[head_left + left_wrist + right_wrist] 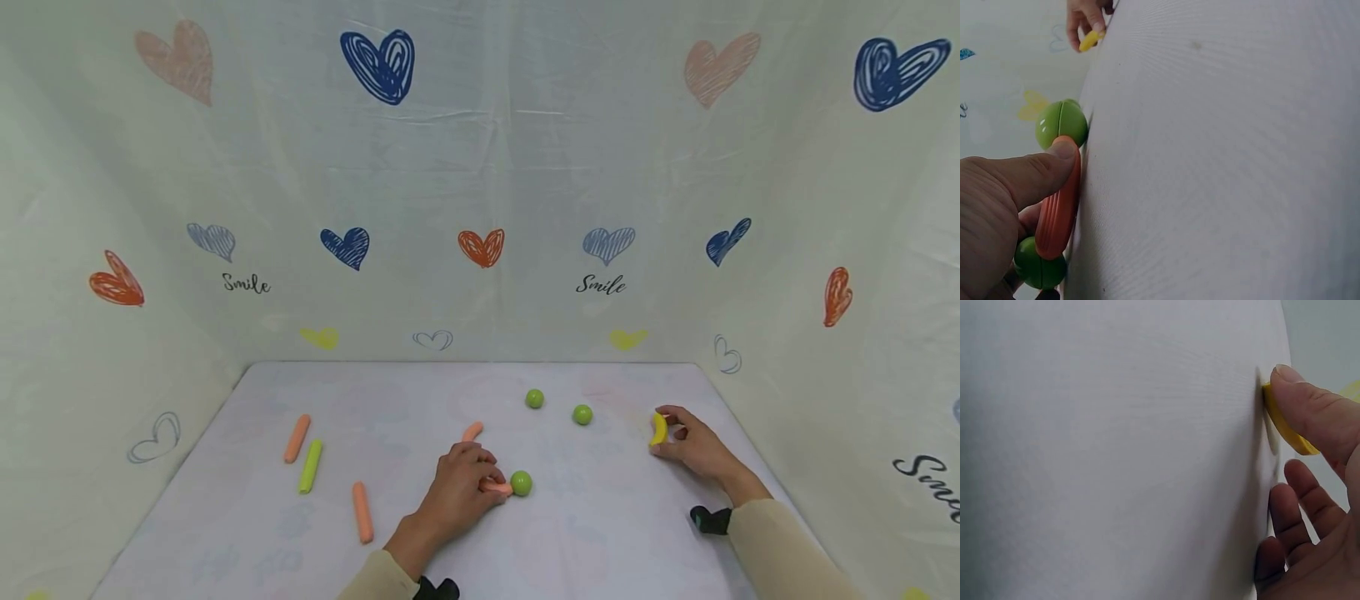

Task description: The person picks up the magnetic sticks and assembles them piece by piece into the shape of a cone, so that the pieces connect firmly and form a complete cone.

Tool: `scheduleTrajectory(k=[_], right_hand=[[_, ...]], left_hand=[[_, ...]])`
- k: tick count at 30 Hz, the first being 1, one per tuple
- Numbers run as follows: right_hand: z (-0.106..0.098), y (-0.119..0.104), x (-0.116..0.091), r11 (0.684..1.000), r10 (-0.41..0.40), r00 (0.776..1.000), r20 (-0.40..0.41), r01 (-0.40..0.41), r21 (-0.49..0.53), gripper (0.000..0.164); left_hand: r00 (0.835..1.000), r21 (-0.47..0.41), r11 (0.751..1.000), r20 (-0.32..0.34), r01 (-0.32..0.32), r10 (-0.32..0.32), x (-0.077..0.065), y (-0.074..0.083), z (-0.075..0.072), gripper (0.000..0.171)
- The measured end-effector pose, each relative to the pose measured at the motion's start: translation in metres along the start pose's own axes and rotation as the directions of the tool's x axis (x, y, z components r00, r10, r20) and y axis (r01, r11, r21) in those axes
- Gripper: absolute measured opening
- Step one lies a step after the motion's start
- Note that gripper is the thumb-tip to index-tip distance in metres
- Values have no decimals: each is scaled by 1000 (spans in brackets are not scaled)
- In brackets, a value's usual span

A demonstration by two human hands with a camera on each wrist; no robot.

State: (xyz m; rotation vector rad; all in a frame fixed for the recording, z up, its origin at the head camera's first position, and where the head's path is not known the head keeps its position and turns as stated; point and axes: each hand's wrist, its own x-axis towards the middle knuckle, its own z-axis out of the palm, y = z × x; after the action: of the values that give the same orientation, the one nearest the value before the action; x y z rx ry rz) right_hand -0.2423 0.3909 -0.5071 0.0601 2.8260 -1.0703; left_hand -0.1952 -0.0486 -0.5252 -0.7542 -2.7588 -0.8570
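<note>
Nearest in the head view, toward the front edge: a beige left sleeve [378, 579] and a black wrist device [437, 589]. Near the middle of the white surface [585, 542], left hand [461, 486] pinching an orange piece [496, 487], a green ball [521, 483] at its end; toward the right edge, right hand [693, 446] pinching a curved yellow piece [659, 430]. Apparently mid-handling: two pieces gripped, neither released. Loose, perhaps left for later: two orange sticks [362, 512] and a green stick [311, 467] toward the left edge, a partly hidden orange bit [472, 432] beyond left hand, two farther balls [582, 414] toward the back edge. All around, pale cloth [480, 175] printed with hearts and "Smile". In the left wrist view, thumb on the orange piece, green balls by both ends. In the right wrist view, thumb against the yellow piece, just above the surface.
</note>
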Motion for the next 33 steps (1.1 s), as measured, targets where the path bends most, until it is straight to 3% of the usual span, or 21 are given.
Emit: scheduleTrajectory(k=[8,17,25,33], right_hand=[[5,-1,-5,1000,14,999,-51,-13,11,78],[13,-1,-9,998,-48,990,-129,54,42,75],[18,-6,-13,997,-49,989,-139,56,48,73],[27,-19,-14,993,-87,989,-117,96,68,55]], left_hand=[[1000,-11,1000,10,8,-7,0,0,0,12],[1000,-5,1000,-9,-9,9,-2,0,0,13],[1000,-6,1000,-11,-12,11,-3,-1,1,13],[1000,-4,1000,5,13,-13,-2,-3,2,14]])
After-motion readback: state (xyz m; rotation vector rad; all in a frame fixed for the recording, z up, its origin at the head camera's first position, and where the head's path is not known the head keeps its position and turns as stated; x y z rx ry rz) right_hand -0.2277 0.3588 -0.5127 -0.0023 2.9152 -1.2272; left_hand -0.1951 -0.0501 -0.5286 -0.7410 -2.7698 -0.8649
